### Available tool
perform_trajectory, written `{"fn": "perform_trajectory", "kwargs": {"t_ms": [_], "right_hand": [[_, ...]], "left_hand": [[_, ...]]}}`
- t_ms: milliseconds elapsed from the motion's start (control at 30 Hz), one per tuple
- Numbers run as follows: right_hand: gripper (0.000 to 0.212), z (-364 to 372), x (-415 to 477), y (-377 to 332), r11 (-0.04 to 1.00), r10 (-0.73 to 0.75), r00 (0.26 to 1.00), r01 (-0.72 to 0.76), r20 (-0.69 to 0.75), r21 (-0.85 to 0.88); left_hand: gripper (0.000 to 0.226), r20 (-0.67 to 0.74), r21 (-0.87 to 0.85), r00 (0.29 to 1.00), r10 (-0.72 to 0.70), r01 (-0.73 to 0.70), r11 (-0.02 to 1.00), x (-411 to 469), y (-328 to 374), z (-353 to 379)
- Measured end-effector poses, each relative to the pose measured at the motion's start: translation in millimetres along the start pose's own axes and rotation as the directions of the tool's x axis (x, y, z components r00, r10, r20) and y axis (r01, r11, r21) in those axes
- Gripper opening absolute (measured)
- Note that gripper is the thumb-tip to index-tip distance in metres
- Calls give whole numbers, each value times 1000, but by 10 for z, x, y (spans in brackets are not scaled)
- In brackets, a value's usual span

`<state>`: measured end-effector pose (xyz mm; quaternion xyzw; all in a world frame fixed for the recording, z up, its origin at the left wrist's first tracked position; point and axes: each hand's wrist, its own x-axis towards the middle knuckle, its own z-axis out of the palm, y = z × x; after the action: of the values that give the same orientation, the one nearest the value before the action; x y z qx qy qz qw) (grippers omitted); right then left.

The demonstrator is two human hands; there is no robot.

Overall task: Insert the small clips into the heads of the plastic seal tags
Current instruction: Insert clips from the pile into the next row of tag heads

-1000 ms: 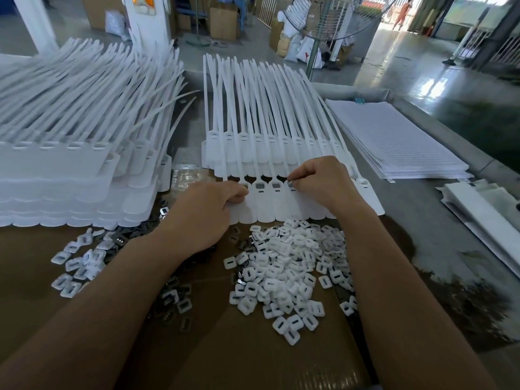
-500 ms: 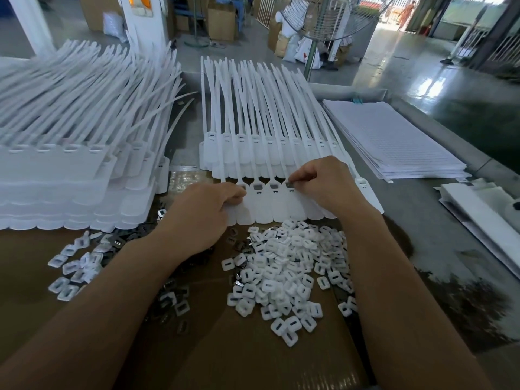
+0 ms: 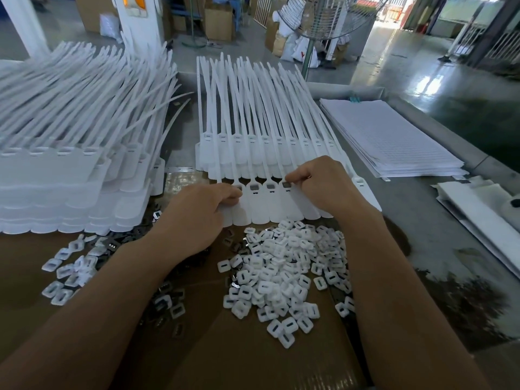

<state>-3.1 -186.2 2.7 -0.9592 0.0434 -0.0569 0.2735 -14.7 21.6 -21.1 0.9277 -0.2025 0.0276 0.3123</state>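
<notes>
At the left, a high stack of tags [image 3: 70, 187] lies on the desk [image 3: 422, 249]. The left hand [image 3: 197, 218] curls its fingers onto the left end of the row of seal tags [image 3: 264, 205] and holds it down. Just before the row lie the loose clips [image 3: 281, 277] (white, some dark). The right hand [image 3: 323, 187] pinches a dark clip [image 3: 287, 184] at one tag head. Paper sheets [image 3: 394, 142] lie far right.

factory floor: bulk stacks of seal tags [image 3: 70, 153], cartons [image 3: 218, 23], industrial fan [image 3: 326, 15], polished concrete.
</notes>
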Motion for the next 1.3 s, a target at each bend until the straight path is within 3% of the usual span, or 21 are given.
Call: {"fn": "perform_trajectory", "kwargs": {"t_ms": [433,500,600,667,767,933,1300], "right_hand": [[32,-17,-17,-18,998,-41,998,40,-37,-45],[24,-38,-60,-85,993,-91,995,93,-39,66],[15,-48,-205,-279,941,-273,949,230,156,248],[13,17,-277,-387,925,-362,888,305,283,226],[15,141,-302,-488,904,-426,828,403,363,142],[19,242,-318,-556,879,-466,806,469,364,87],[23,275,-336,-567,858,-487,785,512,384,41]], "left_hand": [[56,-10,-7,1000,15,-15,1000,2,-63,29],[56,0,-26,1000,8,-8,1000,4,-68,24],[55,-2,-23,1000,10,-10,1000,4,-63,9],[51,-15,-2,1000,27,-27,1000,4,-38,-4],[43,-6,30,998,67,-67,997,3,10,-39],[41,-2,114,995,98,-97,989,19,12,-49],[40,-52,52,994,96,-93,994,33,-43,9]]}}
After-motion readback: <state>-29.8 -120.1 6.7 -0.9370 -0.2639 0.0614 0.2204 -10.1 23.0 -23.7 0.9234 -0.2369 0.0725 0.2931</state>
